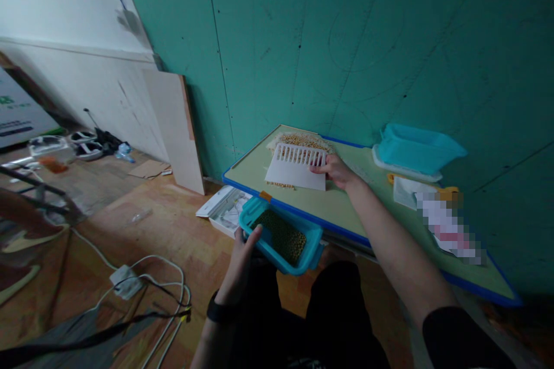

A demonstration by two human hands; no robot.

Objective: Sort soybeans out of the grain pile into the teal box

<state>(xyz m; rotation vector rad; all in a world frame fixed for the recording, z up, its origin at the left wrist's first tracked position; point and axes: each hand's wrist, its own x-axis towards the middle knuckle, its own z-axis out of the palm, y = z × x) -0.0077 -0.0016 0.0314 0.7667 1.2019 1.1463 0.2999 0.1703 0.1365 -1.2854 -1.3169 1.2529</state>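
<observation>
My left hand (244, 253) grips the left end of a blue plastic basin (318, 245), held just below the table's front edge. Dark green beans (277, 230), with paler ones at the right, lie inside it. My right hand (335, 171) is closed on the right side of a flat white slotted scraper (294, 174), its slots pointing toward the wall. The scraper lies low over the tabletop, tilt unclear. Beyond it spreads a heap of pale yellow beans (303, 139) mixed with white grains. A few beans (281, 185) show under its near edge.
On the blue-edged table (359, 207) at right stand a turquoise container (418, 149) on a white lid, a yellow-handled object (448, 191) and a blurred packet (450, 230). A white open box (223, 210) sits below. Cables and a power strip (125, 281) lie on the floor; another person's feet (34, 236) are at left.
</observation>
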